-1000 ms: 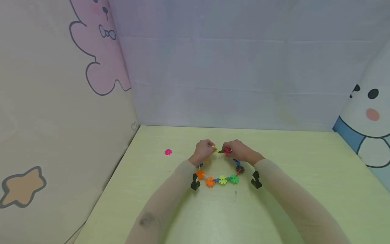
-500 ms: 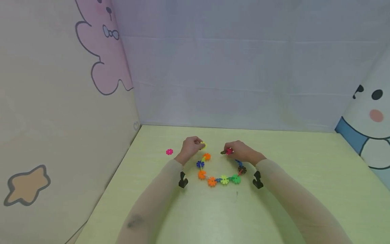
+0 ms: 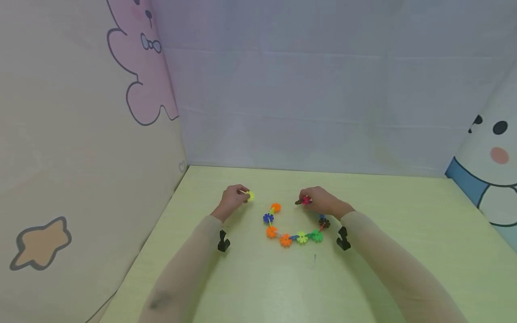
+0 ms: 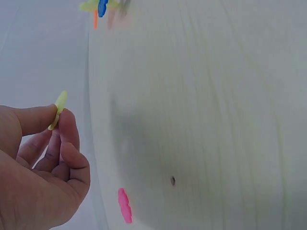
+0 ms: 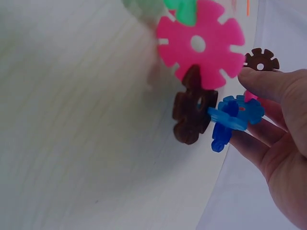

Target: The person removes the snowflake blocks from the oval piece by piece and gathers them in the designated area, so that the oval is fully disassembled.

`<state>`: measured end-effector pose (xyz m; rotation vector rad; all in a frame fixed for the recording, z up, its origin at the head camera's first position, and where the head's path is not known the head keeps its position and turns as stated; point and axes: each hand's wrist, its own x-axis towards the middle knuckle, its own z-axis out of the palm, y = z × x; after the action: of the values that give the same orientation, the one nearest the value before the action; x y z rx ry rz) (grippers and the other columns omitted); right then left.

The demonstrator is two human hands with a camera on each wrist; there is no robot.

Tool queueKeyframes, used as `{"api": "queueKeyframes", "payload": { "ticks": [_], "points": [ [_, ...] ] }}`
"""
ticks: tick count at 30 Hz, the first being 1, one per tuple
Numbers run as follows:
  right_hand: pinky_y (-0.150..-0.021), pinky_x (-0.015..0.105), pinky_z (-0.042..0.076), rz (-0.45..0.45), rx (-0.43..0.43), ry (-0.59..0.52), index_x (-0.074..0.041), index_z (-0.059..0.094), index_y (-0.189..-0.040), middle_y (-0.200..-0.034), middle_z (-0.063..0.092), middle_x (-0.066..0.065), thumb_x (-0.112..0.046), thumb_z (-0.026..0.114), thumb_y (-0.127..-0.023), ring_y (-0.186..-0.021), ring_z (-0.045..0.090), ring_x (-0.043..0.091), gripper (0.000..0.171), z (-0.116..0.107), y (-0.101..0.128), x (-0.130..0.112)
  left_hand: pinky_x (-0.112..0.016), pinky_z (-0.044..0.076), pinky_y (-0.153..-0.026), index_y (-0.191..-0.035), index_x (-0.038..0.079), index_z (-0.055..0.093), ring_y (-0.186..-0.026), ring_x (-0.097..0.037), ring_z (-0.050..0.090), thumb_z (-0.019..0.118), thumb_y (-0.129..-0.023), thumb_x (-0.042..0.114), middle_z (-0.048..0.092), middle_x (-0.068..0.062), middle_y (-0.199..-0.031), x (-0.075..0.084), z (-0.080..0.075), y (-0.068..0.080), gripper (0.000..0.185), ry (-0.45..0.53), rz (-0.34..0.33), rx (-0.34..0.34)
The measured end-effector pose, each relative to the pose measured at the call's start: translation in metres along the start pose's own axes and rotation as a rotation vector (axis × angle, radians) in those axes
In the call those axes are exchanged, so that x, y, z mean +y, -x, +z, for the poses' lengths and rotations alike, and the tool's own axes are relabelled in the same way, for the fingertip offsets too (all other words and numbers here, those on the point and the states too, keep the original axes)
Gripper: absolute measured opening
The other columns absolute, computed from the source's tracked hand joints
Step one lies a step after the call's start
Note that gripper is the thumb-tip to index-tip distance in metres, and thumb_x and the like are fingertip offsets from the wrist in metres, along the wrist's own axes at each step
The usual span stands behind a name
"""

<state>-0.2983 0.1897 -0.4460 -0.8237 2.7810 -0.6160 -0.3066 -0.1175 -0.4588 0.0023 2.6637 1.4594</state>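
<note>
My left hand pinches a single yellow snowflake disc between thumb and forefinger, held apart from the chain; the left wrist view shows that disc edge-on at the fingertips of the left hand. A U-shaped chain of coloured snowflake discs lies on the pale green table. My right hand grips the chain's right end at a pink disc. In the right wrist view the pink disc, a brown disc and a blue disc interlock at the fingers of the right hand.
A loose pink disc lies on the table just under my left hand; the head view hides it. Printed cloth walls stand close on the left, behind and at the right. Black wrist mounts sit on both forearms.
My left hand has pulled the yellow disc off the chain's end and carried it leftward, opening the ring into a U. The right hand has stayed at the pink end.
</note>
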Motion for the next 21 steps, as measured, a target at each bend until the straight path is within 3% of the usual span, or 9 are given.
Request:
{"api": "queueKeyframes", "payload": {
  "ticks": [11, 21],
  "points": [
    [-0.069, 0.034, 0.043, 0.020, 0.008, -0.008, -0.011, 0.064, -0.098, -0.097, 0.065, 0.003, -0.004, 0.066, -0.087, -0.076, 0.050, 0.019, 0.013, 0.001, 0.001, 0.003, -0.027, 0.044, -0.066, -0.108, 0.002, 0.064, -0.084, -0.022, 0.060, 0.059, -0.088, 0.011, 0.065, -0.011, -0.097, -0.027, -0.038, 0.009, 0.022, -0.006, -0.105, 0.030],
    [-0.069, 0.034, 0.043, 0.017, 0.014, -0.007, -0.011, 0.063, -0.097, -0.096, 0.064, 0.004, -0.004, 0.065, -0.087, -0.076, 0.050, 0.019, 0.013, 0.003, 0.000, 0.003, -0.031, 0.046, -0.074, -0.112, 0.000, 0.063, -0.089, -0.024, 0.055, 0.052, -0.091, 0.011, 0.061, -0.014, -0.105, -0.053, -0.063, 0.017, 0.026, -0.031, -0.164, 0.074]
  ]
}}
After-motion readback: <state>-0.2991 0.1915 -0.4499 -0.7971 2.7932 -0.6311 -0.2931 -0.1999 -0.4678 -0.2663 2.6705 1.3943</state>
